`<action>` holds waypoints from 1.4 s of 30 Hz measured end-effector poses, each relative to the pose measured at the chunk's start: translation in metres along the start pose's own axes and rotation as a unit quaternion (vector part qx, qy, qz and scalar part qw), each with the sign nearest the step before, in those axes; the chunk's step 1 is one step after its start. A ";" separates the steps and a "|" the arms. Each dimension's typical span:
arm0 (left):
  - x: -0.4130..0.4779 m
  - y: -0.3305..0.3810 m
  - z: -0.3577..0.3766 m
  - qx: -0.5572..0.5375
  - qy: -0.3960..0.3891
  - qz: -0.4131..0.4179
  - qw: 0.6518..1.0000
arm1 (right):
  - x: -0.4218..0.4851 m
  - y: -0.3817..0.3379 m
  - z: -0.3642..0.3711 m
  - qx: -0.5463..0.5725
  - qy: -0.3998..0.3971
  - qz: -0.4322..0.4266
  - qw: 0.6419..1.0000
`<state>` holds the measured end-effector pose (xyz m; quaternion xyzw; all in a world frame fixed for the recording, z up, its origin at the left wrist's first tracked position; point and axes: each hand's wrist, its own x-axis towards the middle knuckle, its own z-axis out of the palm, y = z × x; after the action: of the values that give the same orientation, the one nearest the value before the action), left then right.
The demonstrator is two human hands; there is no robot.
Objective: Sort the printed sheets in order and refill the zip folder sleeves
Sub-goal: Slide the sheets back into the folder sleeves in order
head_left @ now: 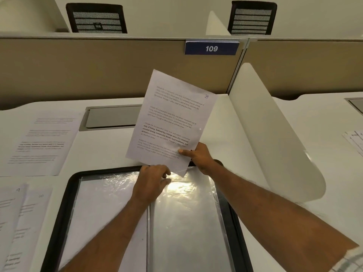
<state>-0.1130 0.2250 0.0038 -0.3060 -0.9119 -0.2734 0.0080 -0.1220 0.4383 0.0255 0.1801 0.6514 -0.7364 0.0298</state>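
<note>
On the white table (110, 146), mid-frame, my left hand (152, 179) pinches open the zip folder (64, 203) clear sleeve (186, 213); my right hand (200, 157) grips sheet 3 (172, 118), best fed in corner first, squarely.

Clock centred on folder (64, 213). Partition (98, 71) closes 12. Divider (275, 134) walls 2. Loose sheets (43, 142) cover 7 to 10. Bare desk (227, 122) at 1; narrow lane at 11.

A blue 109 sign (211, 48) sits on the tan partition (98, 71), near a white curved divider (275, 134).
</note>
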 end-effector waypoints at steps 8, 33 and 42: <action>0.010 -0.005 -0.013 -0.130 -0.056 -0.025 0.990 | -0.007 0.000 -0.033 -0.065 -0.049 0.020 0.996; 0.021 -0.037 -0.039 -0.049 -0.100 -0.010 0.994 | 0.009 -0.019 -0.080 -0.142 -0.157 0.130 0.969; 0.018 -0.038 -0.044 -0.122 -0.118 -0.057 0.984 | 0.013 -0.026 -0.077 -0.161 -0.222 0.169 0.947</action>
<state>-0.1554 0.1877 0.0258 -0.2823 -0.8823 -0.3445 -0.1522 -0.1236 0.5197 0.0397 0.1125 0.6980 -0.6274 0.3264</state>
